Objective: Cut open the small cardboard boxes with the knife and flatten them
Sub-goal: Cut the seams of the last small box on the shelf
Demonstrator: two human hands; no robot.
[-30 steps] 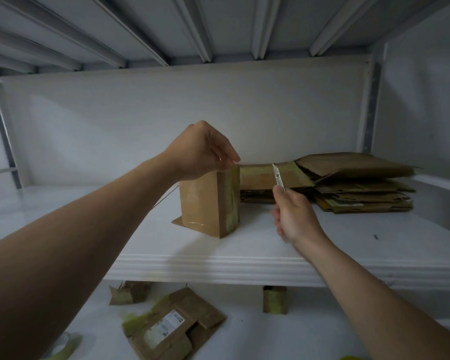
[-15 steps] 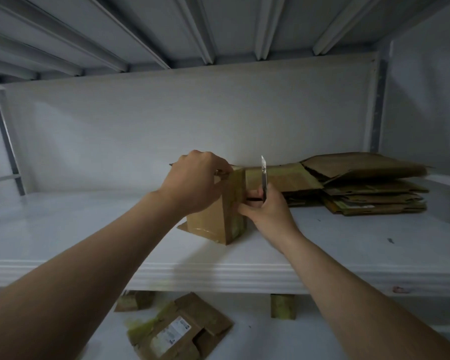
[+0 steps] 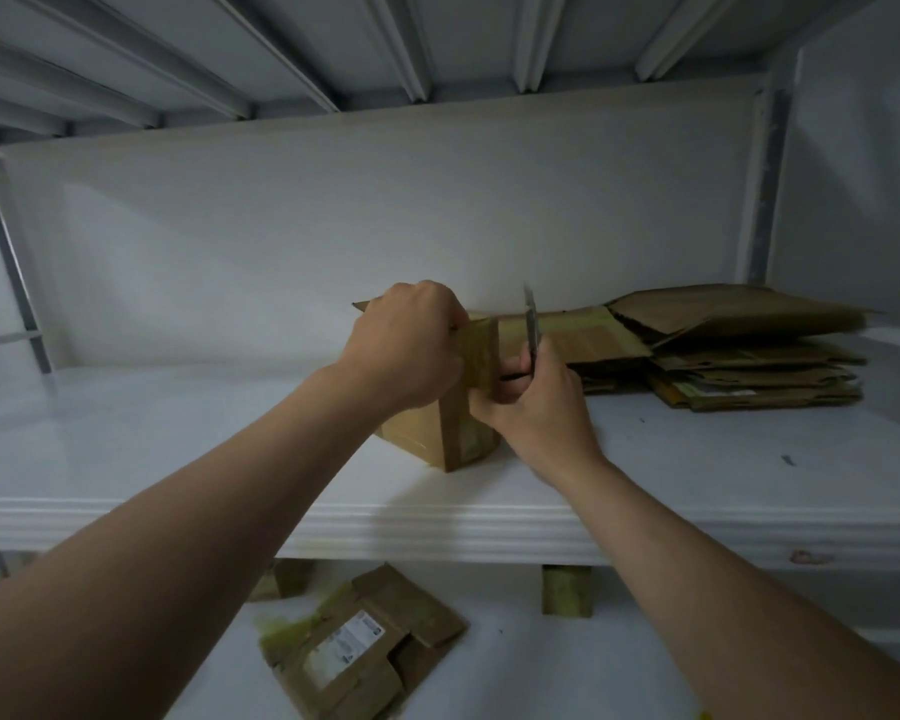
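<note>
on the shelf [image 3: 188, 449] — left hand [image 3: 411, 345] grips box [image 3: 445, 431], right hand [image 3: 539, 402] holds knife [image 3: 530, 324].

Dim, cool, even light, its source out of view. The white shelf [image 3: 178, 449] shows a pale sheen at left; soft shadows lie under the box [image 3: 437, 439] and the flattened stack [image 3: 749, 376]. The wide lens bows the shelf edge and overhead ribs [image 3: 411, 44]. The near forearms [image 3: 178, 563] and lower cardboard [image 3: 359, 646] look soft.

left hand [image 3: 406, 345] grips box [image 3: 440, 436] | right hand [image 3: 539, 405] holds knife [image 3: 530, 317] upright
</note>
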